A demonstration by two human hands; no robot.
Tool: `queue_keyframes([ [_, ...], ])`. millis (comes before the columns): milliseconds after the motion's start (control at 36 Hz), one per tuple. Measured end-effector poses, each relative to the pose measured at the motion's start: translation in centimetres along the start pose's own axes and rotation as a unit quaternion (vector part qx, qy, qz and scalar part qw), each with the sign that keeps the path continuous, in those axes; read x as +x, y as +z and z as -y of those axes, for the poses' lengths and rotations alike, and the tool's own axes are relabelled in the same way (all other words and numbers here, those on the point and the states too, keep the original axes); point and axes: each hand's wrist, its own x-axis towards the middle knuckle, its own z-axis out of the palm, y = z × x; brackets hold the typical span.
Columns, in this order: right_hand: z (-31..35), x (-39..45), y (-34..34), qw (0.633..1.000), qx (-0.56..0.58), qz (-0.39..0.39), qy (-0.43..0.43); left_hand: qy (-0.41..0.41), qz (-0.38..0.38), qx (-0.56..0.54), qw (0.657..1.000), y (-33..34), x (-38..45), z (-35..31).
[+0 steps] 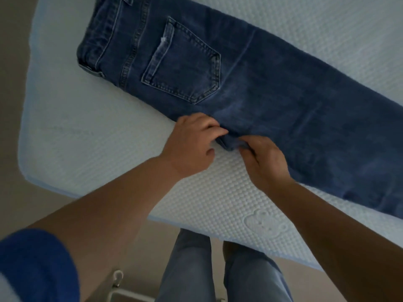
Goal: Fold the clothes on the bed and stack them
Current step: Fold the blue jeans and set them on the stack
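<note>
A pair of dark blue jeans (250,83) lies flat on the bed, folded lengthwise, back pocket up, waistband at the upper left and legs running off to the right. My left hand (192,144) and my right hand (266,162) meet at the crotch point on the near edge of the jeans. Both pinch the small fold of denim that sticks out there. The lower ends of the legs are out of frame.
The pale blue textured mattress (87,131) has its corner at the lower left and its near edge just in front of my legs. Beige floor lies to the left and below. A white rack (118,286) stands on the floor by my feet.
</note>
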Motion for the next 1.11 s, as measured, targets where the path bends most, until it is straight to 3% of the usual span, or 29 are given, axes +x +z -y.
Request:
queue_keyframes([
  [139, -0.4, 1.8, -1.6, 0.997, 0.049, 0.021, 0.054, 0.027, 0.001, 0.063, 0.998, 0.0, 2.7, 0.8],
  [278, -0.6, 1.7, -1.6, 0.998, 0.01, 0.002, 0.065, -0.053, 0.089, 0.008, 0.995, -0.3, 6.1, 1.2],
  [389, -0.8, 2.4, -0.9, 0.993, -0.007, -0.007, 0.118, -0.104, 0.19, 0.033, 0.976, -0.2, 8.4, 1.2],
  [500, -1.5, 4.1, -1.0, 0.99, -0.008, -0.01, 0.141, -0.151, 0.205, 0.018, 0.967, -0.2, 9.4, 0.8],
  [667, -1.8, 5.0, -0.9, 0.988, -0.07, -0.013, 0.134, -0.203, 0.044, 0.0, 0.978, 0.8, 8.3, 0.4],
  [806, -0.1, 3.5, -0.3, 0.974, -0.161, -0.15, -0.056, -0.24, 0.011, 0.005, 0.971, 1.4, 7.2, 0.4],
  [944, -0.8, 1.9, 2.2, 0.967, -0.239, 0.083, -0.035, -0.244, 0.004, -0.002, 0.97, 0.6, 7.2, -0.3],
  [1028, -1.4, 2.2, 2.5, 0.967, -0.238, 0.092, -0.022, -0.188, -0.149, -0.01, 0.971, -0.2, 4.8, 0.2],
  [1056, -1.4, 2.3, 2.5, 0.966, -0.24, 0.093, -0.023, -0.2, -0.201, -0.014, 0.959, -0.6, 3.8, 0.6],
  [1111, -1.6, 2.5, 2.5, 0.963, -0.247, 0.1, -0.027, -0.304, -0.263, -0.07, 0.913, -1.1, 2.1, 1.8],
])
